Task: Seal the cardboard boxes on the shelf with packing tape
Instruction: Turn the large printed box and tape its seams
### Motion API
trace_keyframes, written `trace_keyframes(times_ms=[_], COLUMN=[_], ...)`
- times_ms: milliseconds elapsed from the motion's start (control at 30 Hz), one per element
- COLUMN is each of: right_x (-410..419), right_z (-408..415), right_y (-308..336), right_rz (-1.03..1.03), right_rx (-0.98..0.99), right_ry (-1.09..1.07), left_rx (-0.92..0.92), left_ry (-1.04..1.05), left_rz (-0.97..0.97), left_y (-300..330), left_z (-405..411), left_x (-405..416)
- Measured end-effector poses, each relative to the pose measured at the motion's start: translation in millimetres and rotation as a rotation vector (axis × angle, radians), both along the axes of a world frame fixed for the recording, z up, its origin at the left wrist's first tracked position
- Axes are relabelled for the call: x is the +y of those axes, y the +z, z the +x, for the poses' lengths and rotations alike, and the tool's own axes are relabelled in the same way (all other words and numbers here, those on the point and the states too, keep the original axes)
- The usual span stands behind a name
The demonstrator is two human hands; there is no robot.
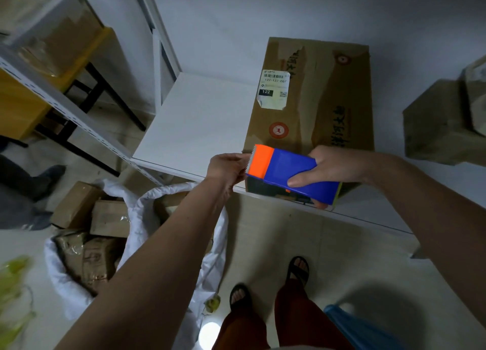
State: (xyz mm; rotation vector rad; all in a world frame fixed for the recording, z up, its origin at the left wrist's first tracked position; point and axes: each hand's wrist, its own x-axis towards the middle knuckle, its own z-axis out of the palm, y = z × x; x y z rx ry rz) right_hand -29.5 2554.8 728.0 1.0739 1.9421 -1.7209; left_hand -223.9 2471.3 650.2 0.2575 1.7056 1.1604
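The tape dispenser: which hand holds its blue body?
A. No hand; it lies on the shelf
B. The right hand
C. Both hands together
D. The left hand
B. The right hand has its fingers curled round the blue body of the tape dispenser, while the left hand only pinches at the orange toothed end, just in front of the box on the shelf.

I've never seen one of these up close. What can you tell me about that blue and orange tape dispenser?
The dispenser looks like plastic: a blue body with an orange head that ends in a toothed cutting edge. It is held level in the air over the near end of a box on the shelf. The right hand grips the body; the left hand pinches at the toothed end.
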Motion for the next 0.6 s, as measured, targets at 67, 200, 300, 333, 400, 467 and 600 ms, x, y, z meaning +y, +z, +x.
trace_keyframes(times_ms=[67, 200, 300, 333, 400, 467, 600], right_x=[3, 10, 19, 21, 25, 27, 34], right_z=[2, -1, -10, -14, -23, -33, -44], right_y=[3, 6, 5, 5, 3, 0, -5], right_rz=[-0.007, 0.054, 0.089, 0.105, 0.136, 0.156, 0.169], right_rx=[-0.023, -0.071, -0.086, -0.102, -0.148, -0.194, -0.257], right_ry=[0.02, 0.032, -0.007, -0.008, 0.001, 0.013, 0.014], left_rx=[0.019, 0.086, 0.241, 0.284, 0.364, 0.445, 0.525], left_ry=[0.034, 0.016, 0.1, 0.136, 0.191, 0.207, 0.193], left_rz=[-0.016, 0.021, 0.048, 0.044, 0.011, -0.02, -0.07], left_y=[-3, -5, -6, -9, -15, -20, -26], left_z=[-8, -14, -8, -5, -2, 2, 3], left_x=[-2, -1, 10, 13, 18, 22, 28])
